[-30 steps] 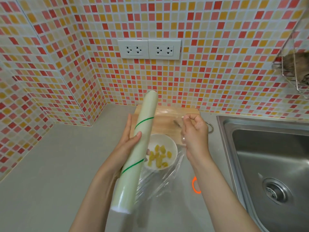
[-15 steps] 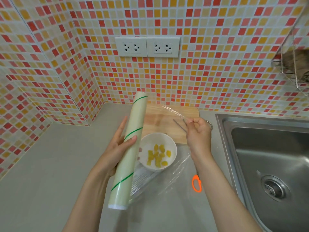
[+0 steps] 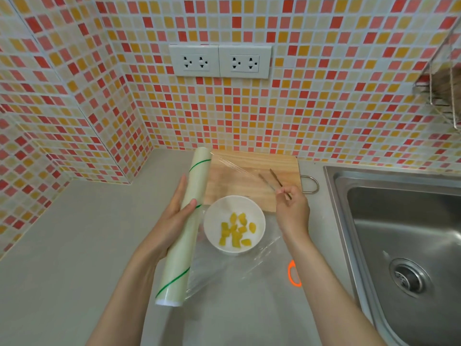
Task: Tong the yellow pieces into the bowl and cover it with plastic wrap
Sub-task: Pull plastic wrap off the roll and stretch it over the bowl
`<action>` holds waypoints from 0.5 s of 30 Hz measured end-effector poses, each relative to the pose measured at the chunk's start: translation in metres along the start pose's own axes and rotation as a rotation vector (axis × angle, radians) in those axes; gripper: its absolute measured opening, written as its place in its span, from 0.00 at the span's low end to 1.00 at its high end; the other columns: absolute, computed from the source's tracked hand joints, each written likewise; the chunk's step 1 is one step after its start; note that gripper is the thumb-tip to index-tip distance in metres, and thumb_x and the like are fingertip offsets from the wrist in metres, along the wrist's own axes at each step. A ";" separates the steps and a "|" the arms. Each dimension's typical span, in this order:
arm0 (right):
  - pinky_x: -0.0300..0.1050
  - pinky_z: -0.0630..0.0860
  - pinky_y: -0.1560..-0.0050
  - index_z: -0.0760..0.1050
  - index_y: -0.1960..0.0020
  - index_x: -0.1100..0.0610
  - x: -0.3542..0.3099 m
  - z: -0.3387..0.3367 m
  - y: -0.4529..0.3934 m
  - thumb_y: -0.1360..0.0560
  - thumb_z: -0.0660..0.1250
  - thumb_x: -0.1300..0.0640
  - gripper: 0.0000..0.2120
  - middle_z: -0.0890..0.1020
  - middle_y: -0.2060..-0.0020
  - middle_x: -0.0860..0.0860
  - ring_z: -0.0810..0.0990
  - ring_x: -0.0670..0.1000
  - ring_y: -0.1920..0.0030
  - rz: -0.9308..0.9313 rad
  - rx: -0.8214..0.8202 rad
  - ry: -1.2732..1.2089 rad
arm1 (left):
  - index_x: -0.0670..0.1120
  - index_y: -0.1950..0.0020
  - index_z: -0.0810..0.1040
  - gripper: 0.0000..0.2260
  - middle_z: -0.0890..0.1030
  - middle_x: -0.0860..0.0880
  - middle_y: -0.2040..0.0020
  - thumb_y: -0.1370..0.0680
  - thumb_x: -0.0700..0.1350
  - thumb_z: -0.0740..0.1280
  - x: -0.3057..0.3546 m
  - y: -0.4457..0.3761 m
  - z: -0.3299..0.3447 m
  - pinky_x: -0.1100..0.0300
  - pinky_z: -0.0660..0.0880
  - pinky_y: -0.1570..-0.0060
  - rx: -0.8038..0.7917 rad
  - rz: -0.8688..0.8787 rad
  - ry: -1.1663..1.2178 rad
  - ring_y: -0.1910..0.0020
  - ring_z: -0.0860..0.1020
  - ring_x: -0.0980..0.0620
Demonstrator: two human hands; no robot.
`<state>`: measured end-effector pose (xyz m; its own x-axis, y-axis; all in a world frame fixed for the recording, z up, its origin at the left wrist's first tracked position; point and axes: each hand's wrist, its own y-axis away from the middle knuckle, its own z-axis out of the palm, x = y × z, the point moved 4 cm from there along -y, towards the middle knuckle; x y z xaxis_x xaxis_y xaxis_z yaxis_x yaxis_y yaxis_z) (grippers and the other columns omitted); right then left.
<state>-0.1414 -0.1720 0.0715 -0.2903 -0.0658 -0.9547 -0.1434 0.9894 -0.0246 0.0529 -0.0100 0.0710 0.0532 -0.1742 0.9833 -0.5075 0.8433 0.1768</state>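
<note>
A white bowl (image 3: 214,216) holding several yellow pieces (image 3: 235,232) stands on the grey counter in front of a wooden cutting board (image 3: 252,168). My left hand (image 3: 174,216) grips a long roll of plastic wrap (image 3: 185,228) with green stripes, held tilted to the left of the bowl. My right hand (image 3: 291,208) pinches the free edge of the clear film (image 3: 239,265), which stretches from the roll across and above the bowl. Metal tongs (image 3: 270,178) lie on the board just beyond my right hand.
A steel sink (image 3: 404,236) fills the right side. An orange ring-shaped handle (image 3: 290,273) shows on the counter beside my right forearm. Tiled walls meet at a corner on the left, with two sockets (image 3: 220,61) above. A wire rack (image 3: 444,96) hangs at the far right.
My left hand has carried the roll leftward and lower, away from the bowl. My right hand keeps the film edge pinched, so more film now spans over the bowl.
</note>
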 end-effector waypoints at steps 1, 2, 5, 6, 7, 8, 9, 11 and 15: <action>0.30 0.65 0.72 0.71 0.59 0.57 0.003 0.001 -0.002 0.23 0.60 0.60 0.06 0.73 0.71 0.44 0.70 0.43 0.71 0.007 -0.007 0.023 | 0.77 0.35 0.55 0.25 0.61 0.65 0.26 0.20 0.51 0.60 -0.003 -0.004 -0.002 0.44 0.67 0.32 0.028 0.046 -0.086 0.30 0.69 0.41; 0.33 0.65 0.72 0.71 0.60 0.56 0.006 0.001 -0.003 0.23 0.60 0.60 0.06 0.73 0.72 0.45 0.69 0.43 0.72 0.016 -0.012 0.043 | 0.74 0.32 0.54 0.23 0.58 0.70 0.28 0.19 0.51 0.58 -0.005 -0.005 -0.001 0.53 0.60 0.28 0.054 0.095 -0.183 0.27 0.64 0.46; 0.42 0.65 0.70 0.71 0.60 0.55 0.016 0.003 -0.008 0.23 0.61 0.59 0.06 0.74 0.72 0.46 0.71 0.47 0.71 0.037 -0.021 0.094 | 0.65 0.28 0.57 0.19 0.61 0.71 0.33 0.18 0.49 0.52 -0.010 -0.004 0.001 0.82 0.55 0.42 0.173 0.182 -0.454 0.29 0.63 0.61; 0.43 0.64 0.67 0.72 0.59 0.55 0.018 0.004 -0.009 0.24 0.61 0.59 0.06 0.75 0.70 0.47 0.72 0.49 0.69 0.043 -0.023 0.105 | 0.62 0.27 0.58 0.19 0.65 0.67 0.32 0.17 0.48 0.52 -0.014 -0.005 0.002 0.80 0.58 0.45 0.208 0.203 -0.505 0.32 0.66 0.59; 0.42 0.65 0.64 0.72 0.59 0.56 0.021 0.005 -0.010 0.24 0.61 0.59 0.06 0.75 0.69 0.49 0.72 0.50 0.67 0.051 -0.025 0.111 | 0.59 0.26 0.60 0.19 0.70 0.60 0.33 0.17 0.48 0.52 -0.017 -0.007 0.002 0.75 0.60 0.46 0.234 0.217 -0.538 0.33 0.69 0.55; 0.42 0.66 0.62 0.73 0.58 0.56 0.024 0.006 -0.011 0.24 0.61 0.59 0.05 0.76 0.68 0.49 0.72 0.50 0.66 0.062 -0.025 0.116 | 0.57 0.26 0.60 0.19 0.74 0.53 0.33 0.17 0.47 0.51 -0.020 -0.009 0.002 0.70 0.61 0.45 0.250 0.220 -0.559 0.34 0.71 0.50; 0.43 0.66 0.61 0.73 0.58 0.56 0.027 0.008 -0.013 0.24 0.61 0.59 0.05 0.76 0.68 0.49 0.73 0.51 0.66 0.072 -0.023 0.126 | 0.56 0.25 0.60 0.19 0.75 0.47 0.33 0.17 0.46 0.51 -0.022 -0.011 0.002 0.66 0.62 0.44 0.253 0.218 -0.576 0.34 0.71 0.46; 0.43 0.66 0.60 0.72 0.59 0.55 0.034 0.012 -0.015 0.24 0.61 0.60 0.06 0.76 0.67 0.48 0.73 0.52 0.64 0.087 -0.028 0.156 | 0.54 0.25 0.59 0.20 0.75 0.39 0.35 0.17 0.45 0.51 -0.026 -0.016 0.002 0.60 0.64 0.42 0.236 0.211 -0.609 0.35 0.72 0.42; 0.43 0.65 0.58 0.74 0.57 0.56 0.052 0.019 -0.015 0.24 0.60 0.62 0.06 0.75 0.62 0.48 0.73 0.52 0.59 0.119 -0.048 0.189 | 0.55 0.25 0.57 0.20 0.75 0.36 0.36 0.17 0.45 0.51 -0.041 -0.021 -0.001 0.58 0.64 0.40 0.200 0.174 -0.648 0.36 0.72 0.42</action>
<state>-0.1361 -0.1883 0.0160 -0.4792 0.0238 -0.8774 -0.1410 0.9846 0.1037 0.0620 -0.0202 0.0267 -0.5346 -0.3659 0.7618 -0.6144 0.7872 -0.0530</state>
